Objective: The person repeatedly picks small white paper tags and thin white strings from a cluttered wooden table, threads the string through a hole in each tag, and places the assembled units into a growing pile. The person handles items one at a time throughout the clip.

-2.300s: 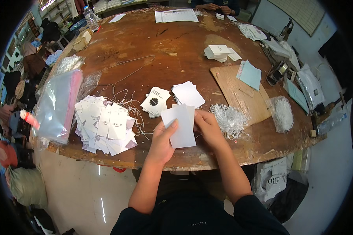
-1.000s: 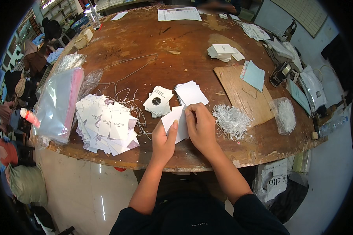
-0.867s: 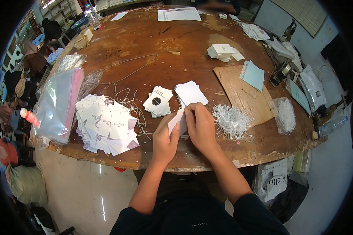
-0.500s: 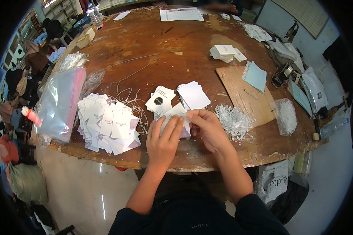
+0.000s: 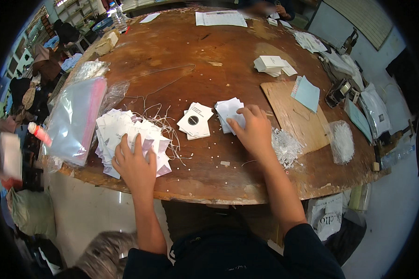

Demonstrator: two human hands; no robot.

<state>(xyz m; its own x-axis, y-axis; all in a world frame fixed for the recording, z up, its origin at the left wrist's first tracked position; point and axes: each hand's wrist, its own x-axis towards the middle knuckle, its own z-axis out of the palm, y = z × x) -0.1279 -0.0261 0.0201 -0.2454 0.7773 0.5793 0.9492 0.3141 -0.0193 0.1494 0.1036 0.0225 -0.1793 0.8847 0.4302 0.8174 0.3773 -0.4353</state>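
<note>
My left hand [image 5: 137, 165] rests on a heap of white hang tags [image 5: 108, 135] with strings trailing from them, its fingers spread. My right hand [image 5: 255, 130] reaches over a stack of blank white cards [image 5: 226, 109], thumb and forefinger apart at its right side. Between my hands lies a stack of printed cards [image 5: 194, 116], the top one bearing a dark round mark. Just beyond my right wrist sits a bundle of white tag strings [image 5: 286, 146], partly hidden by the hand and forearm.
Clear plastic bags [image 5: 74, 123] with a pink edge lie at the left of the wooden table [image 5: 200, 179]. On the right are a board [image 5: 288, 111], a blue-green paper [image 5: 306, 94] and a bag of white strings [image 5: 341, 142]. Another person [image 5: 265, 7] sits at the far side.
My hands have parted: the left moved left onto the tag heap, the right moved up to the blank cards. The card they held together is no longer between them.
</note>
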